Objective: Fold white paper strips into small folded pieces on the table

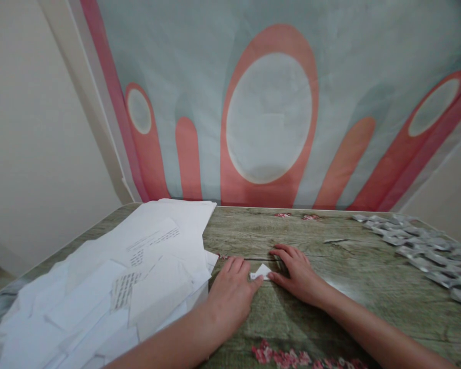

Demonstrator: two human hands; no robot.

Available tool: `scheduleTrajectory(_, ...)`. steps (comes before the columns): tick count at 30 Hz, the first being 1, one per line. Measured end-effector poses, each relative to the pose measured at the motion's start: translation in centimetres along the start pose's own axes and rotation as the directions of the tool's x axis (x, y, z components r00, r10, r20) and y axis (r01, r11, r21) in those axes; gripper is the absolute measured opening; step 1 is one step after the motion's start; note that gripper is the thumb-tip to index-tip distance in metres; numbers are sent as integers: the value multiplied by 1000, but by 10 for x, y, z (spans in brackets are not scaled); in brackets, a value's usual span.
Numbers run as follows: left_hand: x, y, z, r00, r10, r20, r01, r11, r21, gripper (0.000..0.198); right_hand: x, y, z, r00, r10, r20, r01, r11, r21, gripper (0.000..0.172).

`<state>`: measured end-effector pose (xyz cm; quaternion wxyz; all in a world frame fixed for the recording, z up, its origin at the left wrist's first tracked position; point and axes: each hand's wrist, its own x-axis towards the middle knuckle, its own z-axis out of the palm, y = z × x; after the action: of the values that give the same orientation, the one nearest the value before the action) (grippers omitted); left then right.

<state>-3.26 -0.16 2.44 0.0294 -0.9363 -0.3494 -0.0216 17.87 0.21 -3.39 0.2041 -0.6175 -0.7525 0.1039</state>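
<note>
A small piece of folded white paper (262, 271), roughly triangular, lies on the wood-patterned table between my two hands. My left hand (232, 287) rests palm down on the table, its fingers lying forward and its thumb tip on the lower edge of the paper. From the right, my right hand (297, 277) touches the paper's corner with its thumb. The other right fingers are spread forward on the tabletop, apart from the thumb. Any part of the paper under the thumbs is hidden.
A large, loose heap of white paper sheets (169, 287), some printed, covers the table's left side. Several folded greyish-white paper pieces (418, 241) lie in rows at the right. The table (246, 225) meets a wall covering (207, 77) with coral shapes.
</note>
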Motion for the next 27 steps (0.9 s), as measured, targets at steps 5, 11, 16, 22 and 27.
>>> scheduleTrajectory(5, 1, 0, -8, 998, -13, 65, 10, 999, 50, 26, 0, 0, 0, 1000, 13, 4, -13, 1000, 10, 48)
scheduleTrajectory(11, 2, 2, -11, 997, -20, 69, 15, 997, 80, 29, 1, 1, 2, 1000, 19, -2, -19, 1000, 5, 49)
scheduleTrajectory(16, 1, 3, -15, 996, -26, 83, 23, 999, 37, 27, -1, 4, 2, 1000, -3, 3, 3, 1000, 18, 46)
scheduleTrajectory(22, -1, -5, -6, 999, -24, 35, 28, 993, -117, 20, -3, 4, -2, 1000, -16, 14, 15, 998, 58, 43)
scheduleTrajectory(27, 15, -11, 5, 982, -191, 12, 186, 938, -294, 20, -3, 2, -3, 1000, -14, -1, 14, 998, 60, 41)
